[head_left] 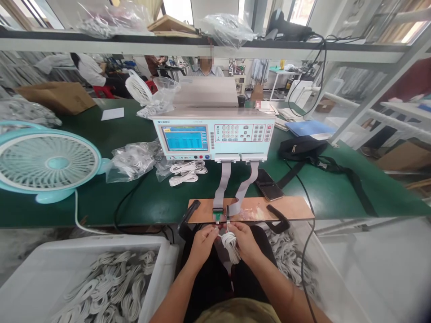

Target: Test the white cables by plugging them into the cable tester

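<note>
Head view: both hands grip coiled (white) cable.

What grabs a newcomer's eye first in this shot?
Probably the pale tester with its lit blue screen, centre of the green bench, its two grey ribbon cables dropping to a wooden board at the near edge. Just below, the left hand and right hand hold a coiled white cable. A turquoise fan stands far left.

Ahead of you: tester on the bench.
Left: fan.
Below left: bin holding cable bundles.
Right: bag.
</note>
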`<state>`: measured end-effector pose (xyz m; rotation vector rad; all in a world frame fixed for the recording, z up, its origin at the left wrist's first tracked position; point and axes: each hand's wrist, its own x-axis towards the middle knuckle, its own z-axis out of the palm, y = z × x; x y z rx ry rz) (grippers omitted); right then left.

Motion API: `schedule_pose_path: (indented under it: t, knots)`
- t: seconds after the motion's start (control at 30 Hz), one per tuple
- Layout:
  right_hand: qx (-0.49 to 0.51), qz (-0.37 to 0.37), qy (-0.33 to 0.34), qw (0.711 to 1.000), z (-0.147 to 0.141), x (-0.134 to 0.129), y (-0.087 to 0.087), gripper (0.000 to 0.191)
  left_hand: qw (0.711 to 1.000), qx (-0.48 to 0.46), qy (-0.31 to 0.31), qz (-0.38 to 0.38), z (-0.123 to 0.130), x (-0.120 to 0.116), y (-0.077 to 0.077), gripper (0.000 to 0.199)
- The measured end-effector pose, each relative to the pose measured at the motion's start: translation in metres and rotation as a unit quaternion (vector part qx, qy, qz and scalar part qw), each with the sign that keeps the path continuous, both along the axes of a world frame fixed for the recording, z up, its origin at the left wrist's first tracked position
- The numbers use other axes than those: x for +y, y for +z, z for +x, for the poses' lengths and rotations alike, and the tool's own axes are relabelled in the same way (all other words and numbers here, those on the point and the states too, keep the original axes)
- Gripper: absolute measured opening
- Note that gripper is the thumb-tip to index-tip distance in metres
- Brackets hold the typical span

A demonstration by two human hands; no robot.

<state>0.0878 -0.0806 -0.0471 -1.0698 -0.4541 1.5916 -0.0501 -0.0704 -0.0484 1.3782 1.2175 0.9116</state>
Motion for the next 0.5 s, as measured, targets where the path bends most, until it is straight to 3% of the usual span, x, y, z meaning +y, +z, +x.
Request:
schedule_pose_path:
  t: [0.3,0.5]
  knots:
    - [0.005,0.024,0.026,0.999,0.003,-0.003,0.001,0.021,0.992,-0.048,0.113,-0.01,0.018,-0.008,-0.009,0.032]
    - [-0.002,0.031,0.036,0.999,0.003,0.0,-0.001,0.02,0.985,-0.082,0.15,-0.005,0.033,-0.008,-0.016,0.033]
